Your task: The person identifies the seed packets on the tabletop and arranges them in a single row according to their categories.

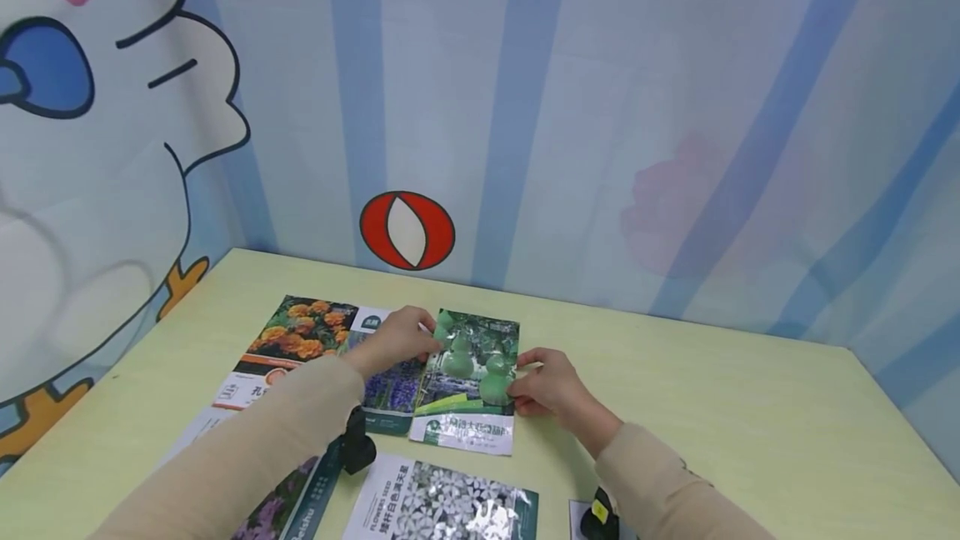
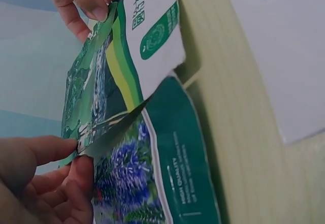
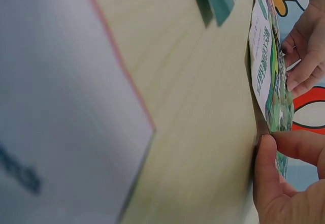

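Observation:
A green seed packet with pale gourds printed on it is held at both side edges, near the middle of the table. My left hand pinches its left edge between thumb and fingers, also plain in the left wrist view. On the opposite edge, my right hand pinches with thumb and fingertips; the right wrist view shows this grip close up. Just left lies a packet with purple-blue flower spikes, partly hidden by my left hand. In the left wrist view, the gourd packet's edge is lifted slightly over that packet.
An orange marigold packet lies at far left. Nearer are a white-flower packet and a purple-flower packet, the latter partly under my left sleeve. Another packet's white corner shows by my right forearm. Behind the pale yellow table hangs a printed curtain.

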The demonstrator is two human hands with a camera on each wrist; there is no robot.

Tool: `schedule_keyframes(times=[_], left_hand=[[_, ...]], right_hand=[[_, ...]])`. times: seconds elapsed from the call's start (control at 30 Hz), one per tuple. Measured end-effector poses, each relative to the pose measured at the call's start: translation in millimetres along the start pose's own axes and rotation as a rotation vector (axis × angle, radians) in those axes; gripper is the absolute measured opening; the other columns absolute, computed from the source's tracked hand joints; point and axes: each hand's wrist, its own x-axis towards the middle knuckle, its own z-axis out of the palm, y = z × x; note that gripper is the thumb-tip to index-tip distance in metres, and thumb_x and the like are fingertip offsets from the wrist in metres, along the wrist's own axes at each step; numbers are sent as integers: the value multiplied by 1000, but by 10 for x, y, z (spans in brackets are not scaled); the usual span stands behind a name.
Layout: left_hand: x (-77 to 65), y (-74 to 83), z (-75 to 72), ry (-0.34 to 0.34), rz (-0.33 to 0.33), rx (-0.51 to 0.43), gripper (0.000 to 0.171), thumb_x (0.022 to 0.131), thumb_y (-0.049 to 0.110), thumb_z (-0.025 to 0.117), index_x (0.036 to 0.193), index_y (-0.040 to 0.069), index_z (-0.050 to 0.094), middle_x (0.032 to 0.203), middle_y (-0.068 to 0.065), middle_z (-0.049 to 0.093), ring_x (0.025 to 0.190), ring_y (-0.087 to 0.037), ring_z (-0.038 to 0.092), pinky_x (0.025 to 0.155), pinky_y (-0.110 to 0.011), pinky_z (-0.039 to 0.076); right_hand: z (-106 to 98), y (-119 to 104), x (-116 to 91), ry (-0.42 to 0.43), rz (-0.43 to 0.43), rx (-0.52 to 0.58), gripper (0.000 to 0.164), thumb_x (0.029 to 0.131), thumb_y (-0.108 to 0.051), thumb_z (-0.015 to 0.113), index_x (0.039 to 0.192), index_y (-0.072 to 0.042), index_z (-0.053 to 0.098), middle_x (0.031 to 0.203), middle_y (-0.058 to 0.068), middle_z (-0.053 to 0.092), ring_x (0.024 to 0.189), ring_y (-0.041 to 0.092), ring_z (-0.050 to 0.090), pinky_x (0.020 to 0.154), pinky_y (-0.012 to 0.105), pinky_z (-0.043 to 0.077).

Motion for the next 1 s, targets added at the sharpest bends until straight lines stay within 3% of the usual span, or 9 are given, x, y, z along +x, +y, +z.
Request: schedule_keyframes(times=[0.2, 0.4, 0.6, 0.83, 1.0], left_hand=[[-11, 14, -26, 24, 28, 38, 15, 87, 9, 62, 98, -2, 61, 71, -9, 62, 63, -18, 56, 61, -30, 41], [-19, 5, -76, 85, 68, 82, 24, 85, 8, 63, 106, -5, 63, 82, -11, 64, 62, -17, 59, 67, -36, 49], [-30, -18, -60, 34, 41, 44, 29, 87, 9, 60, 112, -6, 61, 93, -13, 63, 66, -17, 59, 69, -37, 50], [-46, -46, 14, -1, 37, 19, 27, 88, 7, 59, 112, -5, 60, 71, -9, 62, 61, -17, 57, 67, -33, 48], [-71, -36, 50, -27, 62, -10, 27, 87, 4, 59, 112, -5, 59, 68, -9, 61, 58, -16, 55, 62, -31, 48]], right_hand=[[6, -32, 20, 6, 10, -24, 38, 77, 7, 67, 113, 4, 55, 67, 9, 59, 47, 12, 52, 46, 24, 49], [-11, -59, 30, 5, 34, -47, 39, 77, 6, 67, 114, 4, 57, 71, 11, 61, 49, 13, 53, 47, 25, 49], [-25, -31, 22, 0, 36, -51, 37, 77, 7, 66, 113, 5, 57, 71, 11, 61, 49, 13, 53, 48, 25, 50], [-52, -5, -18, -16, 29, -41, 34, 79, 5, 65, 112, 6, 57, 71, 10, 61, 51, 12, 53, 49, 25, 50], [-66, -3, -23, -16, 39, -39, 33, 80, 4, 65, 112, 5, 57, 71, 10, 61, 52, 13, 53, 49, 25, 51]])
